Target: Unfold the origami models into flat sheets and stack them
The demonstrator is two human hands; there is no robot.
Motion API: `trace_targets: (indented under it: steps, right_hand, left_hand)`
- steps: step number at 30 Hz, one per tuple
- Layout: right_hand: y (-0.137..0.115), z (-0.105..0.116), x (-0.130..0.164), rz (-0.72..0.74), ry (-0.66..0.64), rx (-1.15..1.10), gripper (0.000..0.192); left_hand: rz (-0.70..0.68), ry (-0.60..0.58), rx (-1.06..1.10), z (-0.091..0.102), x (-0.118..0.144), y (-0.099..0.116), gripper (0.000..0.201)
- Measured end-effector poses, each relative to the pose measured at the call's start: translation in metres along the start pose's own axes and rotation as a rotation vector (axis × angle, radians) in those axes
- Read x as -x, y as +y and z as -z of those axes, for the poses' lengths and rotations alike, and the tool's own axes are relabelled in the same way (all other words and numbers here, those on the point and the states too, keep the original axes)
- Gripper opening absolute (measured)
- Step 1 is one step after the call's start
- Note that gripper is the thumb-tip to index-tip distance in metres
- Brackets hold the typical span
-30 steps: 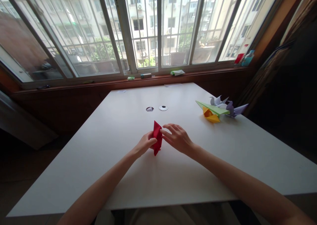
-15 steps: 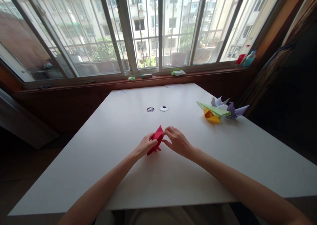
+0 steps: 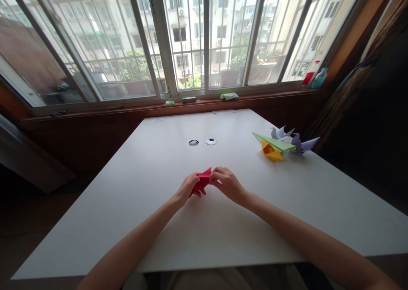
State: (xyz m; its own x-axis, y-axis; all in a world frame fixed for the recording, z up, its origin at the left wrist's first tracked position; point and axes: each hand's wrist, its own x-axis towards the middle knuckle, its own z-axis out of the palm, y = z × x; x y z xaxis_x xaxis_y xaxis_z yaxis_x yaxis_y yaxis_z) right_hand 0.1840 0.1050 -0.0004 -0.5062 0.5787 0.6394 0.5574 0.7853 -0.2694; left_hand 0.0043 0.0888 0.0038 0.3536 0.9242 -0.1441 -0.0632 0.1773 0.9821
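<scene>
A folded piece of red paper is held just above the white table, near its middle. My left hand grips its left side, thumb on top and fingers underneath. At the right edge of the paper, my right hand pinches it between thumb and fingertips. One pointed corner sticks up between the two hands. The lower left part of the paper is partly covered by my left hand.
At the table's right edge sit a yellow paper boat, a green paper plane, a white paper crane and a purple paper crane. Two round holes, one with a cover, lie beyond my hands. Small items rest on the windowsill.
My right hand has closed onto the red paper's right edge; its fingers were more apart before. The paper has tipped lower and turned to the right in my left hand.
</scene>
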Motion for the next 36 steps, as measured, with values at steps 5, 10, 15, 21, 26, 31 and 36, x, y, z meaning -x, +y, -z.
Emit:
trace_targets:
  steps: [5,10,15,21,26,31,36]
  right_hand:
    - [-0.004,0.007,-0.003,0.081,0.035,-0.044,0.013]
    - [-0.006,0.011,-0.004,0.129,0.074,-0.088,0.014]
    - [-0.010,0.005,-0.002,0.087,0.120,-0.105,0.006]
    - [-0.014,0.005,-0.002,-0.011,0.171,-0.078,0.013]
    - [-0.015,0.004,0.000,-0.124,0.164,-0.112,0.012]
    - [-0.018,0.001,-0.002,-0.224,0.139,-0.218,0.015]
    - [-0.015,-0.001,-0.003,-0.245,0.085,-0.363,0.020]
  left_hand:
    - [0.082,-0.056,0.129,0.011,0.000,0.003,0.037]
    - [0.127,-0.101,0.181,0.019,-0.001,0.009,0.040]
    - [0.013,-0.045,0.154,0.015,0.002,0.014,0.035]
    - [-0.083,0.053,0.021,0.004,0.005,0.013,0.037]
    - [-0.144,0.121,-0.084,-0.002,0.007,0.008,0.037]
    - [-0.186,0.154,-0.111,-0.008,0.007,0.003,0.038]
    - [-0.092,0.100,-0.038,-0.005,0.006,0.002,0.035]
